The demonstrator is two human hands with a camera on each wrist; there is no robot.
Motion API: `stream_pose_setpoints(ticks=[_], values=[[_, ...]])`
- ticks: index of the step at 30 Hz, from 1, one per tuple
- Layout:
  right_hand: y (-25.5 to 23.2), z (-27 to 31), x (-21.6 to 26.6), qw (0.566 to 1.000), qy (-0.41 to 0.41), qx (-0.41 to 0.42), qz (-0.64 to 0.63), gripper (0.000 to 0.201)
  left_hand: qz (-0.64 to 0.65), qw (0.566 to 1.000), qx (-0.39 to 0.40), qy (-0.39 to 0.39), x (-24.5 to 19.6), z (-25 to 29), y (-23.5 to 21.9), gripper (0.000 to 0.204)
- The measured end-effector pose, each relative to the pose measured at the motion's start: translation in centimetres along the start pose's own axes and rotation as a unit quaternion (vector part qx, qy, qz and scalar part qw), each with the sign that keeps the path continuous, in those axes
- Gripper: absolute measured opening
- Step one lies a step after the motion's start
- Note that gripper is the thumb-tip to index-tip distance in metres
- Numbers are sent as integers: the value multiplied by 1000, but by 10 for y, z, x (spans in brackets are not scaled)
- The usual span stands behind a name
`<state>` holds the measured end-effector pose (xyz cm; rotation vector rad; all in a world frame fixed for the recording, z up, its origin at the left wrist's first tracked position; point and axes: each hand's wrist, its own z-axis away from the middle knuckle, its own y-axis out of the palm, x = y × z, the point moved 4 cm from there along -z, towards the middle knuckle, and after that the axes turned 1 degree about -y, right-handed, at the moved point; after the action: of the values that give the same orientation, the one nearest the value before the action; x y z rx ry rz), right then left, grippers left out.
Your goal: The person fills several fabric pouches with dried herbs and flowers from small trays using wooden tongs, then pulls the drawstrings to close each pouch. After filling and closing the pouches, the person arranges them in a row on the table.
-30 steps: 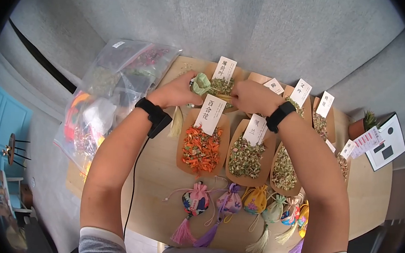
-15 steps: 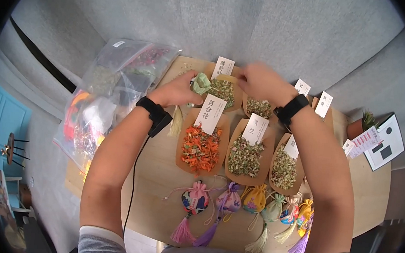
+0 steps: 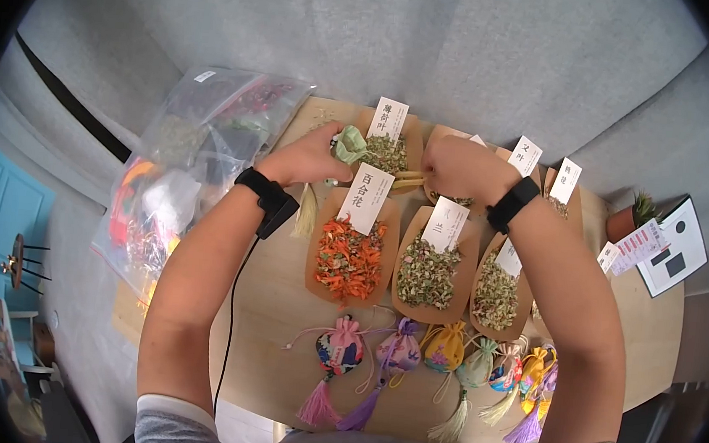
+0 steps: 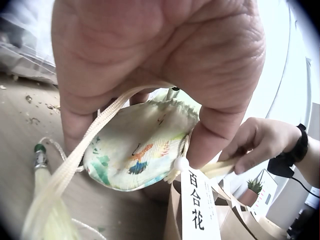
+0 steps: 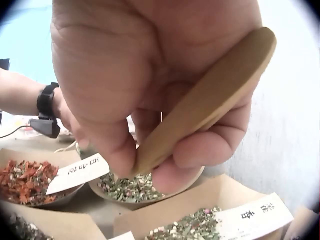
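Observation:
My left hand (image 3: 309, 157) grips a pale green drawstring pouch (image 3: 350, 145) at the far side of the table, its gathered mouth spread. Printed figures and a cream cord show on the pouch (image 4: 135, 150) in the left wrist view. A pale tassel (image 3: 306, 213) hangs below it. My right hand (image 3: 464, 168) pinches a light wooden scoop (image 5: 200, 110) between thumb and fingers. The scoop's far end points left, beside the kraft paper tray of dried green leaves (image 3: 387, 153). A tray behind the right hand is partly hidden by it.
Trays of orange petals (image 3: 349, 263) and green herbs (image 3: 425, 278) stand nearer, each with a white label card. Several tasselled sachets (image 3: 339, 347) line the front edge. Clear plastic bags (image 3: 201, 149) lie at left; a potted plant (image 3: 624, 220) stands at right.
My right hand rose up and away from beside the leaf tray, then came back down, now a little farther right than at first. The left hand and the pouch stay put.

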<state>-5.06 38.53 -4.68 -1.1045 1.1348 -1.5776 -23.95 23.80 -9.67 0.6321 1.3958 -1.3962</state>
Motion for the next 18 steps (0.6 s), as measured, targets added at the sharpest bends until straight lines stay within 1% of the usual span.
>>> stream_pose_setpoints(ticks=[1,3,4,6,7,9,10,12,13,15,16,18], values=[[6,-2,-1,1000,0,0,-1,17,2,1000,0,-3,-1,0,0,80],[13,-7,-1,998,10,-22,49,17,2,1000,0,-7,-3,3,0,79],[18,-10,-5,999,10,-23,49,17,-3,1000,0,-9,-5,4,0,79],[16,-13,-10,996,13,-66,57,11,-7,1000,0,-11,-6,5,0,78],[16,-16,-14,996,12,-66,57,11,-11,1000,-3,-7,-6,5,0,79],[5,-13,-15,995,60,-72,35,10,-15,1000,-6,-3,-5,5,0,79],[2,-10,-12,995,61,-72,36,10,-11,1000,-2,-6,-5,5,-1,80],[-1,-5,-2,997,53,-34,37,10,-7,1000,3,-6,-7,3,0,80],[0,-7,-1,997,53,-35,38,10,-10,1000,3,-10,-7,4,0,81],[9,-13,2,998,44,52,12,26,-12,1000,1,-15,-10,6,-1,82],[10,-15,4,998,42,52,12,26,-16,1000,2,-15,-11,7,0,82],[12,-18,7,996,69,45,-38,30,-20,1000,4,-16,-10,8,0,82]])
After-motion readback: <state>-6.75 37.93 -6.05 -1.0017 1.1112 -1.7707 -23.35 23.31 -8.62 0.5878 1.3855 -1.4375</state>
